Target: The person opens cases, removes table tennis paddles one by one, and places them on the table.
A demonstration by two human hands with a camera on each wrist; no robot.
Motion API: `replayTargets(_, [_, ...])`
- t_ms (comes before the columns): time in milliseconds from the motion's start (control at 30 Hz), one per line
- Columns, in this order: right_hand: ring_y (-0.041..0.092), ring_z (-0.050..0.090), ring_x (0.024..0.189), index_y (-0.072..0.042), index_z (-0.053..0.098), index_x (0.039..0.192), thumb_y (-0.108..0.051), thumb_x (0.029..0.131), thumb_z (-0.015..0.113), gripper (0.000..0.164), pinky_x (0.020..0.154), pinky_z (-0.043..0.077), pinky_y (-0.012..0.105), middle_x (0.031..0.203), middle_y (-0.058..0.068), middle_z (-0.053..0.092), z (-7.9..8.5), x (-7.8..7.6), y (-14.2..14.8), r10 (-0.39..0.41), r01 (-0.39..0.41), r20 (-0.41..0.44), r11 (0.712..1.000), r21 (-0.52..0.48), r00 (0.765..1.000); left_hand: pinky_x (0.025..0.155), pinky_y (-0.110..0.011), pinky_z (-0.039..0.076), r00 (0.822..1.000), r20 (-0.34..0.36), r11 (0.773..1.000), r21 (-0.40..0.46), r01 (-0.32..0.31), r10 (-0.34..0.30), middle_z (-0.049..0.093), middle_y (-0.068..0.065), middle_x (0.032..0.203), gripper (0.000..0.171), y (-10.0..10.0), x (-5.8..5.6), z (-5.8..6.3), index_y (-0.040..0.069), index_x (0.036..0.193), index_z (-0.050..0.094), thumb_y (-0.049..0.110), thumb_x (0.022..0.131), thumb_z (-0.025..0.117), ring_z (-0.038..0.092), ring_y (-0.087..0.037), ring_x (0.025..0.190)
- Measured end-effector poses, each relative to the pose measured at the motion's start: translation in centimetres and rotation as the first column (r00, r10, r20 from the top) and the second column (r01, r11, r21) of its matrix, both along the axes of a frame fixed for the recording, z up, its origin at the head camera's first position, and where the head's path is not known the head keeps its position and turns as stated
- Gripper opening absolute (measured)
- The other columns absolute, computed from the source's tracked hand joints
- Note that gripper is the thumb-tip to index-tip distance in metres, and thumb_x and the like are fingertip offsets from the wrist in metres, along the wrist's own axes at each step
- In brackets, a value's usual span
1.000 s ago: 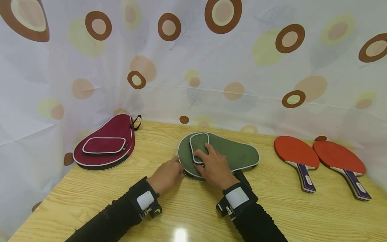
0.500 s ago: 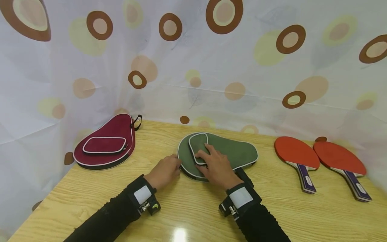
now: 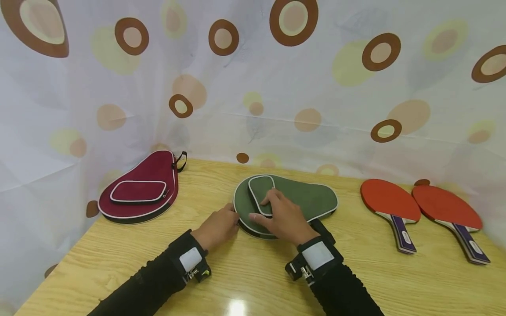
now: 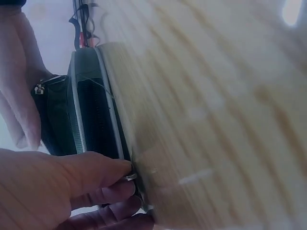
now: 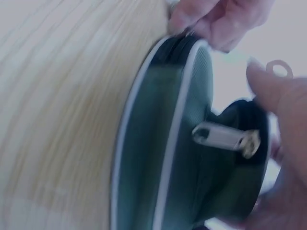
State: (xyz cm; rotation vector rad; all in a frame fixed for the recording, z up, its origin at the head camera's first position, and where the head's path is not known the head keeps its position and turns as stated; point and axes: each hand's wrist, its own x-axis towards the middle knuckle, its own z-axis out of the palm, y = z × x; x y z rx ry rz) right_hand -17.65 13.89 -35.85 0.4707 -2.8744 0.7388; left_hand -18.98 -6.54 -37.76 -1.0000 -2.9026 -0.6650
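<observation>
Head view: the green table-tennis bat case (image 3: 310, 195) could skid or twist on the tabletop (image 3: 158, 259) if the left hand (image 3: 218, 224) pulled harder than the right hand (image 3: 289, 221) steadies it; the right hand's fingers rest on the small front pocket (image 3: 260, 188) with the thumb stretched apart, so its hold looks light; the case lies flat, its broad end touching the left hand, its narrow end reaching past the right.

Left wrist view: the left hand pinches a small metal zip pull (image 4: 129, 177) at the case's edge; so slim a tab might slip from the fingertips, and a fine thread-like line (image 4: 96, 84) across the dark side strip, if loose, might snag the zip; the case rises just beyond those fingertips.

Right wrist view, blurred: the pocket sits right beside the right hand, the thumb seemingly clear of it; the pocket's silver zip pull (image 5: 218, 135) hangs close by and could get caught if that hand shifted.
</observation>
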Motion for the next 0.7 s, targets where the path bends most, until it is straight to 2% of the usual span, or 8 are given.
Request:
replayTargets(133, [0.042, 0.061, 0.088, -0.01, 0.049, 0.107, -0.041, 0.095, 0.069, 0.039, 0.069, 0.049, 0.053, 0.123, 0.031, 0.049, 0.1, 0.1, -1.0, -0.074, 0.075, 0.012, 0.997, -0.027, 0.997, 0.074, -0.045, 0.055, 1.0, 0.0, 1.0, 0.009, 0.0, 0.0, 0.06, -0.024, 0.109, 0.01, 0.1, 0.3, 0.1, -0.007, 0.098, 0.07, -0.007, 0.089, 0.066, 0.063, -0.028, 0.085])
replayTargets(300, [0.032, 0.056, 0.08, -0.009, 0.048, 0.104, -0.041, 0.093, 0.072, 0.041, 0.066, 0.045, 0.048, 0.089, 0.015, 0.053, 0.4, 0.1, -1.7, -0.149, 0.149, 0.008, 0.987, -0.053, 0.989, 0.069, -0.043, 0.053, 1.0, 0.012, 1.0, -0.003, 0.011, -0.011, 0.058, -0.023, 0.102, 0.009, 0.3, 0.6, 0.5, -0.008, 0.096, 0.069, -0.007, 0.088, 0.066, 0.061, -0.026, 0.081])
replayTargets(400, [0.03, 0.056, 0.076, -0.008, 0.05, 0.103, -0.038, 0.093, 0.073, 0.038, 0.066, 0.045, 0.048, 0.083, 0.012, 0.054, 0.6, 0.1, -1.9, -0.19, 0.19, 0.008, 0.978, -0.081, 0.982, 0.068, -0.042, 0.052, 1.0, 0.016, 1.0, -0.017, 0.011, -0.011, 0.057, -0.021, 0.1, 0.005, 0.3, 0.7, 0.7, -0.007, 0.093, 0.069, -0.005, 0.089, 0.067, 0.06, -0.025, 0.079])
replayTargets(500, [0.034, 0.061, 0.079, -0.004, 0.053, 0.115, -0.032, 0.091, 0.075, 0.043, 0.069, 0.049, 0.05, 0.087, 0.016, 0.06, 0.5, 0.0, -2.1, -0.226, 0.224, -0.002, 0.97, -0.098, 0.974, 0.066, -0.039, 0.051, 1.0, 0.015, 1.0, -0.021, 0.015, -0.015, 0.057, -0.019, 0.098, 0.003, 0.3, 0.7, 0.8, -0.006, 0.09, 0.069, -0.003, 0.089, 0.068, 0.058, -0.023, 0.077])
replayTargets(600, [0.042, 0.065, 0.092, 0.001, 0.051, 0.132, -0.03, 0.09, 0.077, 0.059, 0.077, 0.052, 0.055, 0.104, 0.025, 0.066, 0.2, -0.1, -2.3, -0.246, 0.244, -0.017, 0.966, -0.084, 0.969, 0.065, -0.037, 0.051, 0.999, -0.01, 0.999, -0.017, 0.03, -0.03, 0.057, -0.017, 0.097, 0.003, 0.0, 0.7, 0.8, -0.005, 0.09, 0.069, -0.003, 0.09, 0.067, 0.058, -0.021, 0.076])
replayTargets(700, [0.047, 0.063, 0.104, 0.003, 0.051, 0.139, -0.028, 0.09, 0.077, 0.063, 0.086, 0.051, 0.059, 0.117, 0.029, 0.064, -0.1, -0.1, -2.2, -0.235, 0.232, -0.032, 0.971, -0.06, 0.972, 0.065, -0.036, 0.05, 0.999, -0.022, 0.999, -0.008, 0.046, -0.046, 0.056, -0.016, 0.096, 0.004, -0.3, 0.6, 0.6, -0.004, 0.092, 0.07, -0.003, 0.091, 0.065, 0.056, -0.02, 0.075])
